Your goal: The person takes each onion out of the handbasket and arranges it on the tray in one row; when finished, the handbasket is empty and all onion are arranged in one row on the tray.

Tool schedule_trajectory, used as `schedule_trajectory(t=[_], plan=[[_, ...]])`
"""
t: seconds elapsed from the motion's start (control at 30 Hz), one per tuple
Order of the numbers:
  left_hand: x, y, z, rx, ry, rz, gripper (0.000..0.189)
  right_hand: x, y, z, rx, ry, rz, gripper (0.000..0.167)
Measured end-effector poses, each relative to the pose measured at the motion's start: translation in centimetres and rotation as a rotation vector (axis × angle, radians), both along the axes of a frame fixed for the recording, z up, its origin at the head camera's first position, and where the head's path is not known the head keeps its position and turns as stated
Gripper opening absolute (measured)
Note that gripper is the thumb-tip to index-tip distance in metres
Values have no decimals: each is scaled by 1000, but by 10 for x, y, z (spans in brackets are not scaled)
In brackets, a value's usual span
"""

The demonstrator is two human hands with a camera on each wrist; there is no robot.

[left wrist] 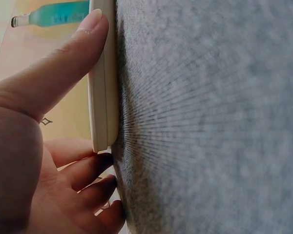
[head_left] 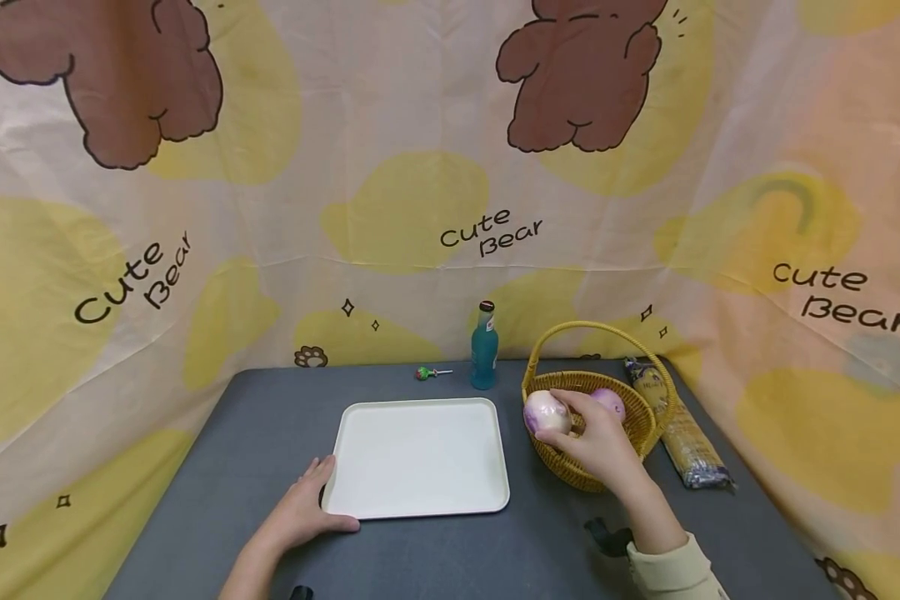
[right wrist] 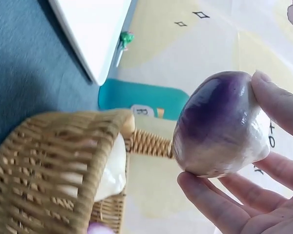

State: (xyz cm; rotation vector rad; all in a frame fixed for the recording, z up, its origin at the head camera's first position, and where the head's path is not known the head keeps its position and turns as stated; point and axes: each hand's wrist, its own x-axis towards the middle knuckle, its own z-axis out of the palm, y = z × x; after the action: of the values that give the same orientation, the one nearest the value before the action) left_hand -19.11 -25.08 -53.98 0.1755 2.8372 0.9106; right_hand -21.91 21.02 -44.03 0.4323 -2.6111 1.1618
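My right hand (head_left: 600, 440) pinches a round, glossy purple-and-white vegetable, turnip-like (head_left: 546, 412), between thumb and fingertips. It is held over the left side of a yellow wicker basket (head_left: 562, 471). The right wrist view shows the vegetable's dark purple side and whitish end, raised beside the basket rim. Inside the basket lie a lilac round item (head_left: 609, 403) and a white bulb-like item (right wrist: 113, 170), partly hidden by the weave. At the front left corner of a white rectangular tray (head_left: 420, 458), my left hand (head_left: 303, 506) rests with its thumb on the edge and its fingers along the side.
Behind the tray stand a blue bottle (head_left: 484, 354) with a dark cap and a small green lollipop (head_left: 429, 373). A yellowish packet (head_left: 686, 437) lies right of the basket, whose tall handle (head_left: 600, 325) arches upward. A patterned cloth (head_left: 390, 208) hangs behind the grey table (head_left: 195, 475).
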Motion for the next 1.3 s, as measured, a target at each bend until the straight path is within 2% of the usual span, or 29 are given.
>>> schedule_trajectory(t=[0.33,0.53,0.73,1.03,1.3], plan=[[1,-1,0,6,20,1,126,-3,-25,-3,-57,-42,33,66],[-1,0,0,1,1,1,126,-5,-41,-9,-64,-71,58,65],[-1,-2,-1,11,-17,3,126,-8,-60,-8,-40,-66,69,64],[-1,-2,-1,14,-14,3,125,-14,-80,-8,-109,-132,120,66],[-1,-3,0,15,-44,16,126,-16,-94,-10,-96,-152,133,64]])
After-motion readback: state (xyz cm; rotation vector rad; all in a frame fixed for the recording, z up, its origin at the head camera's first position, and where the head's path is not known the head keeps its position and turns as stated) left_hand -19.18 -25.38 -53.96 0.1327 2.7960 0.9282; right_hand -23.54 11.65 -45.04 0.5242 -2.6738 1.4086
